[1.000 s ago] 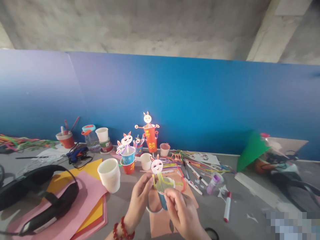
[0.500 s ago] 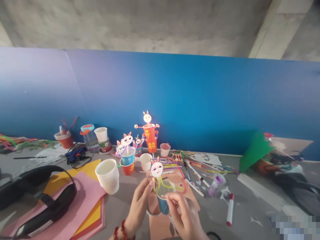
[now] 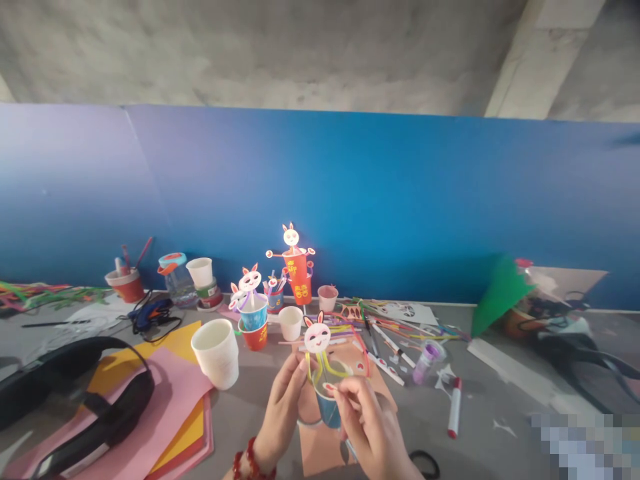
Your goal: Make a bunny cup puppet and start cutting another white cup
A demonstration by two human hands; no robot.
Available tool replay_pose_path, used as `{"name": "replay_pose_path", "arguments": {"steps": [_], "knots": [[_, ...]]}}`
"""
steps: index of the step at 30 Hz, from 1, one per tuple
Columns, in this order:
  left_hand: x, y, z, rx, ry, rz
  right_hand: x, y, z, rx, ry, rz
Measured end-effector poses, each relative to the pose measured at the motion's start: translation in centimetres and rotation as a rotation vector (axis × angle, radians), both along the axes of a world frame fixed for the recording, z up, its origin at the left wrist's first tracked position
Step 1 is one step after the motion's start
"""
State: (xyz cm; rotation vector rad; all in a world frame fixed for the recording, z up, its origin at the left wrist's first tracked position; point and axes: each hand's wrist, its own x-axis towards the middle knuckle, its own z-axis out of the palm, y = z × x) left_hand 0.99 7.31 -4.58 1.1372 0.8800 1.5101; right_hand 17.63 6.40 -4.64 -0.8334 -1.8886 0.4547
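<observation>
My left hand [image 3: 284, 400], a red bead bracelet at its wrist, pinches one end of a yellow pipe cleaner [image 3: 308, 368] at the left rim of a blue paper cup [image 3: 329, 412]. Between thumb and finger of my right hand [image 3: 373, 423] is a small oval paper cutout [image 3: 329, 387], white with a red middle, in front of the cup's rim. A white paper rabbit face [image 3: 317, 338] with pink ears stands above the cup on yellow stems. Orange-brown paper [image 3: 320, 453] lies underneath. The right hand hides part of the cup.
Left are black headphones [image 3: 143, 383], pink paper [image 3: 170, 380] and stacked white cups [image 3: 216, 353]. Behind stand blue and red cups with rabbit faces [image 3: 250, 280] and a red cup tower [image 3: 299, 272]. Markers [image 3: 455, 408], a purple-capped bottle [image 3: 427, 362] and paper scraps lie right.
The view has shifted slightly. The oval cutout in my right hand now sits a little higher and shows more of its face. Both hands keep their hold.
</observation>
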Motion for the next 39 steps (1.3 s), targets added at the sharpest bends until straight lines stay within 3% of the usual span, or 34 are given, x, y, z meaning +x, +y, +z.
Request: {"name": "replay_pose_path", "arguments": {"steps": [7, 11, 16, 21, 27, 34, 39], "knots": [[0.0, -0.5, 0.6, -0.029, 0.031, 0.073, 0.5, -1.0, 1.6, -0.228, 0.0, 0.074], [0.1, -0.7, 0.4, -0.078, 0.021, 0.103, 1.5, -0.9, 3.7, -0.158, -0.032, 0.003], [0.7, -1.3, 0.8, -0.104, 0.001, 0.034, 1.8, 0.8, 6.3, -0.247, 0.024, 0.05], [1.2, -1.8, 1.7, -0.076, -0.043, -0.012, 1.8, 2.1, 5.9, -0.215, 0.095, 0.052], [1.2, -2.2, 2.1, -0.072, 0.061, 0.002, 1.7, 2.4, 5.3, -0.442, 0.354, 0.197], [1.3, -2.2, 2.4, -0.052, 0.093, -0.053, 0.8, 2.1, 6.4, -0.535, 0.306, 0.218], [1.1, -2.3, 2.8, 0.005, 0.228, -0.017, 0.8, 2.1, 6.7, -0.526, 0.262, 0.214]]}}
